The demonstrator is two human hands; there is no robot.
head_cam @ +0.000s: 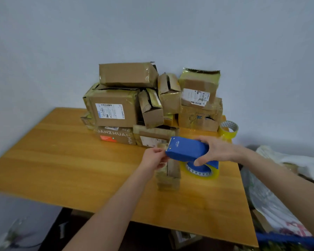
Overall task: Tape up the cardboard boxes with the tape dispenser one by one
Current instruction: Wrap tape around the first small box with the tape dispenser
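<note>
Blue tape dispenser (186,149): held above the tabletop, at about 3 o'clock from the table's middle, its front end turned toward 9 o'clock (the white lettering on top is too small to read).
Loaded roll (211,173): yellowish clear tape on a blue hub, hanging under the dispenser at its 5 o'clock.
Right hand (219,150): reaches in from 4 o'clock and grips the dispenser's rear, fingers wrapped over the top and thumb curled against the near side.
Left hand (155,158): comes in from 7 o'clock, its curled fingers meeting the dispenser's front end; whether they pinch the tape end or the box edge cannot be told.
Small cardboard box (168,175): standing on the table at 6 o'clock of the dispenser's front end, just beneath it, with a dark seam running along its top (it is blurred).
Stack of cardboard boxes (127,105): at 12 o'clock, piled against the wall; many are wrapped in yellowed tape, several carry white shipping labels, and a few show gaping flaps.
Spare tape roll (228,128): at 2 o'clock of the dispenser, on the table's far right corner, just beside the stack.
Wooden table (62,160): orange-brown, with the grain running left to right.
Plastic bags (270,196): white and crumpled, off the table's right edge at 4 o'clock.
</note>
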